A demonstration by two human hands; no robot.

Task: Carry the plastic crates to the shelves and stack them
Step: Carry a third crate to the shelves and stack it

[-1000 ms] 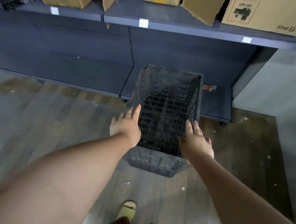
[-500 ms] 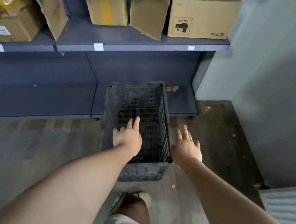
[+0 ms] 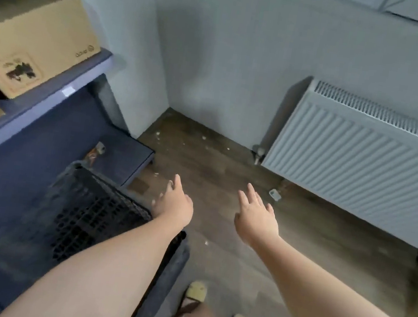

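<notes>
Grey walls (image 3: 245, 55); white radiator (image 3: 364, 165); wood floor (image 3: 216, 159)

Black lattice-patterned crate (image 3: 90, 219); dark blue shelves (image 3: 33, 110); tan cardboard box (image 3: 32, 47); white ribbed radiator (image 3: 364, 165).

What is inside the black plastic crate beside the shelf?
The black plastic crate looks empty: only its perforated walls and floor show. The left forearm crosses its near right corner, so that part is covered. The picture is blurred, so a small item could be missed.
</notes>
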